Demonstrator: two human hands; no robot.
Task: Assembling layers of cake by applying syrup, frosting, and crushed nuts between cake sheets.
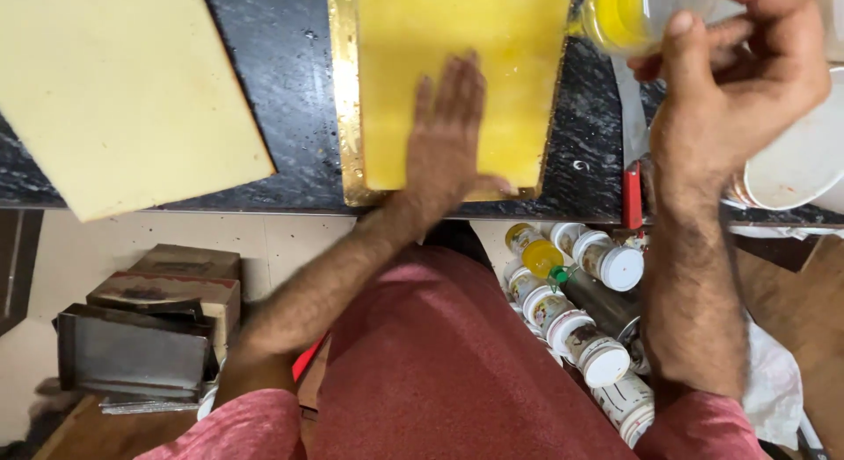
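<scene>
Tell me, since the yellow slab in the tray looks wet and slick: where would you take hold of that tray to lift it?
Grip the metal tray by its long side rims, coming in from left and right. The left hand lies flat on the yellow slab, and the near rim sits at the counter edge, so the sides look freest.

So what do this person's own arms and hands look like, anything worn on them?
Both forearms are bare and hairy, with short pinkish-red fabric sleeves ending above the elbows. The left hand and right hand are bare too: no gloves, rings, watch or bracelet show. The fingers carry no visible tape or markings. The left hand is slightly motion-blurred, so fine detail there is hard to tell.
</scene>
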